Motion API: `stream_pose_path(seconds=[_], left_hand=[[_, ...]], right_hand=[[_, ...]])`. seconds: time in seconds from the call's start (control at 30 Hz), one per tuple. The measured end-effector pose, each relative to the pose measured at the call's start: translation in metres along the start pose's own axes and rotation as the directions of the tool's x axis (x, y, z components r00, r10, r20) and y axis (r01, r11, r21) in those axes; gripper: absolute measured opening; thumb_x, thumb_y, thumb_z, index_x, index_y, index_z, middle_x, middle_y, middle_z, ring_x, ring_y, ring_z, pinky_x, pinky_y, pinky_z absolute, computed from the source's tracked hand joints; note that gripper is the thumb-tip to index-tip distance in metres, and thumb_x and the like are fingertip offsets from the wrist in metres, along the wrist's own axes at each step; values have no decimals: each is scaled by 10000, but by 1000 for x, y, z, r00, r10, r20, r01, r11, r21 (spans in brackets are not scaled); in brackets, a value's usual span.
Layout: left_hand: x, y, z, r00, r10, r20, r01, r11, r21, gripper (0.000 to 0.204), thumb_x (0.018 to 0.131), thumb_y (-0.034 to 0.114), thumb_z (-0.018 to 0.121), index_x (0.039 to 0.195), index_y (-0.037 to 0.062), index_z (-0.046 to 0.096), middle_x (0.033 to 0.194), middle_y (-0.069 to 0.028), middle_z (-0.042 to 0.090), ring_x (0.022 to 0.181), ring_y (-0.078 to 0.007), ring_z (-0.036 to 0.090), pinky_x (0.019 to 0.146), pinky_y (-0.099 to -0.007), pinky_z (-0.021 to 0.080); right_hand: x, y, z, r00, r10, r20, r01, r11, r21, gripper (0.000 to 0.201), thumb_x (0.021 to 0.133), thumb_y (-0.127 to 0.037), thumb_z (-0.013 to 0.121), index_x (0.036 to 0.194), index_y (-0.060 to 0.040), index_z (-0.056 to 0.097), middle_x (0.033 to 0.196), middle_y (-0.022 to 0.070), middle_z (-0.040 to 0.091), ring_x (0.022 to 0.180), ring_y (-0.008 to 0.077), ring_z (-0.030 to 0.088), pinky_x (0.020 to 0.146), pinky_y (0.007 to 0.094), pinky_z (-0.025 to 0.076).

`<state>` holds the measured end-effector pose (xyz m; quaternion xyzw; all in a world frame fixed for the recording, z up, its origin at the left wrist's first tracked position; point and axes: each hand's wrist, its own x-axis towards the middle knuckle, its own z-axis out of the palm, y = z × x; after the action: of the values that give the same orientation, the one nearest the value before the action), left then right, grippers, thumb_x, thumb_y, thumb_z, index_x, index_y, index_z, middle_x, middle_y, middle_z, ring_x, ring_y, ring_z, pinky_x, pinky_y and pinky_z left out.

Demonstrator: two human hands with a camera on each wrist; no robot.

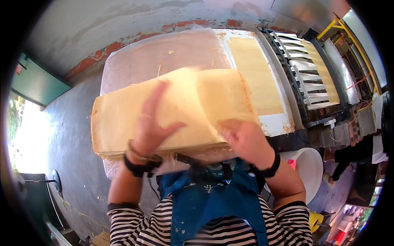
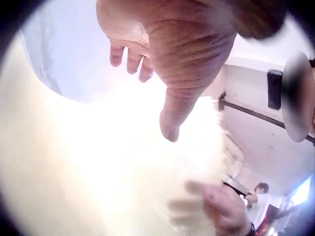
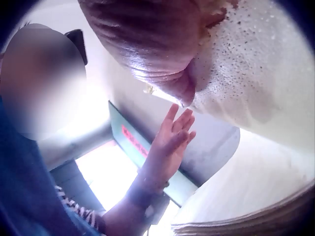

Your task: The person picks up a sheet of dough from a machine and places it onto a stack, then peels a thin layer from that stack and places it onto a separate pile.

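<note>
A thick stack of thin, pale tan sheets (image 1: 123, 119), looking like wood veneer, lies in front of the person. My right hand (image 1: 246, 141) pinches the near edge of the top sheet (image 1: 221, 94), which bends up in a curve on the right half of the stack. In the right wrist view, small dark specks dot this sheet (image 3: 246, 64) beside the thumb. Blurred by motion, my left hand (image 1: 154, 117) is spread above the left half of the stack, thumb out and fingers straight, holding nothing. The left wrist view shows its palm (image 2: 192, 44) over the brightly lit sheets.
Plastic film (image 1: 164, 53) covers a surface behind the stack. To the right, another tan sheet (image 1: 256, 74) lies on a white board (image 1: 275, 123), beside a machine with metal strips (image 1: 305, 65). A white tub (image 1: 310, 172) stands at the near right. Grey floor (image 1: 78, 135) extends leftward.
</note>
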<state>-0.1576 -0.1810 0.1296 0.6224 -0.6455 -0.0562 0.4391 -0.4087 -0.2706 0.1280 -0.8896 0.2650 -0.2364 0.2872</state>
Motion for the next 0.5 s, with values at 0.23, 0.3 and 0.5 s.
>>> stream_pose_path(seconds=[0.23, 0.3, 0.5], left_hand=[[28, -20, -75, 840, 330, 430, -379, 925, 31, 274, 736, 112, 775, 992, 54, 697, 1023, -102, 668, 997, -307, 623, 914, -368, 458], [29, -8, -76, 874, 199, 443, -202, 979, -42, 176, 739, 124, 778, 867, 42, 691, 872, -84, 650, 834, -287, 615, 778, -364, 473], [54, 20, -77, 991, -25, 131, 48, 983, -178, 167, 810, 123, 762, 896, -10, 710, 724, -55, 675, 644, -89, 589, 600, -245, 469]], right_hand=[[-8, -32, -20, 950, -175, 258, 130, 975, 183, 387, 767, -76, 673, 1152, -117, 669, 1105, 110, 669, 957, 280, 653, 810, 330, 518], [-9, -18, -32, 940, -87, 330, -28, 944, 329, 424, 773, -77, 688, 1194, -97, 644, 1152, 106, 663, 992, 261, 655, 850, 326, 514], [-40, 36, -10, 995, 34, 90, -90, 12, 996, 710, 782, -116, 738, 1401, -14, 404, 1384, 130, 499, 1302, 310, 458, 1086, 416, 353]])
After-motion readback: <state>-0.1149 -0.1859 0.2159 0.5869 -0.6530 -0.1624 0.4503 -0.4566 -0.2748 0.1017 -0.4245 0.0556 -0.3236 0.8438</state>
